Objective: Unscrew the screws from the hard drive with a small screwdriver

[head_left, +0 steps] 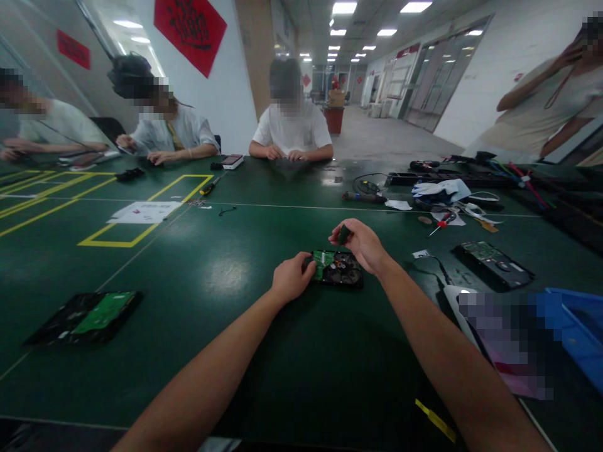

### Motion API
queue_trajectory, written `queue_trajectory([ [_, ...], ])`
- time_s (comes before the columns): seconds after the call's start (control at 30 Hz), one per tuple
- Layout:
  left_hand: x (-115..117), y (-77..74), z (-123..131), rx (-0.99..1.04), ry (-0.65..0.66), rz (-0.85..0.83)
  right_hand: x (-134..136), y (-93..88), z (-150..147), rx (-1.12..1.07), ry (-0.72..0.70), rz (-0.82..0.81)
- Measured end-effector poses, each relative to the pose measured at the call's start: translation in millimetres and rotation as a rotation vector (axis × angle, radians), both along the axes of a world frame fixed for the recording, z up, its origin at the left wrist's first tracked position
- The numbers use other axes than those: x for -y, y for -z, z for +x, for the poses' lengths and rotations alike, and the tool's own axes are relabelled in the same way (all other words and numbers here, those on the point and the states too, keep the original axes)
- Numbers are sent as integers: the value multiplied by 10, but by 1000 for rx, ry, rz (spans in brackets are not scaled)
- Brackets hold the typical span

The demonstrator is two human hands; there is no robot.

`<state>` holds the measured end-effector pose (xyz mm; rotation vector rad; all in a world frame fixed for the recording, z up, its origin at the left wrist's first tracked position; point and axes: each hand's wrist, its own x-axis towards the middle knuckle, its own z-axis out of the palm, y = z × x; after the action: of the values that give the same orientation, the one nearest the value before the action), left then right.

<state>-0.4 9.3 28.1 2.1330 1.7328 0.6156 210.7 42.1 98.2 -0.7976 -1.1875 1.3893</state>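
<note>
A black hard drive (pixel 340 269) with a green circuit board lies on the dark green table (pixel 226 263) in front of me. My left hand (pixel 292 276) is closed against the drive's left edge, fingers curled on it. Just above the drive, my right hand (pixel 362 243) is closed round the dark handle of a small screwdriver (pixel 344 235), its tip pointing down at the board.
Another drive with a green board (pixel 87 316) lies at the near left, and a third drive (pixel 492 263) at the right. Tools, cables and cloths (pixel 438 191) clutter the far right. A blue tray (pixel 577 323) sits near right. Several people sit across the table; one stands right.
</note>
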Motion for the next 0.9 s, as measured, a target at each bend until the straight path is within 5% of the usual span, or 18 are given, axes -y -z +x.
queue_trajectory([
  [0.9,14,-22,16,-9,-5,-28,11,-25,32,29,20,-19],
])
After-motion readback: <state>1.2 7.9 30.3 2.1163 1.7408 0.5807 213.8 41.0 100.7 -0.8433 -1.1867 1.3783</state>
